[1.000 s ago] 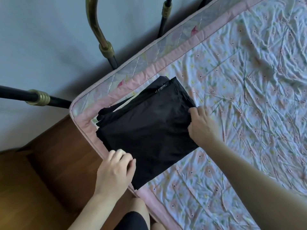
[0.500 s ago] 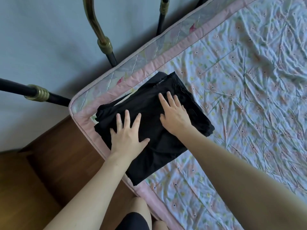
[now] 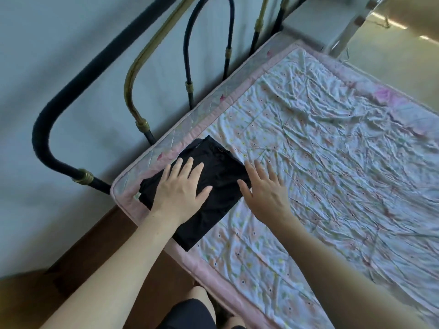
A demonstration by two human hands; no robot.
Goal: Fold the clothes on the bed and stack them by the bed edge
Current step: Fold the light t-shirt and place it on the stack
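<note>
At far left, a dark curved bed frame rail (image 3: 51,110) with brass-coloured collars rises against a pale wall (image 3: 28,43); a brass-coloured hoop (image 3: 135,74) and further dark uprights stand to its right, just behind the mattress end. Below them, a strip of brown wooden floor (image 3: 78,248) runs along the near side of the bed. The bed (image 3: 133,203) has a pink quilted border and carries a creased floral sheet (image 3: 332,162). A folded black garment (image 3: 221,184) lies flat on the corner of the bed nearest the frame, with its long side close to the pink border at the bed edge and one corner reaching the border on the near side. The left hand (image 3: 180,188) rests palm down on the left half of the garment; its grip is fully spread, fingers straight and apart, holding nothing and only pressing on the cloth. The right hand (image 3: 263,191) is placed just beside the garment's right edge, palm down over the sheet; its grip is likewise spread flat with straight fingers and has hold of nothing, the thumb tip lying at the garment's edge. Whether that palm touches the sheet cannot be told. At lower centre, a bare knee and a dark hem (image 3: 187,314) of the person show beside the bed.
</note>
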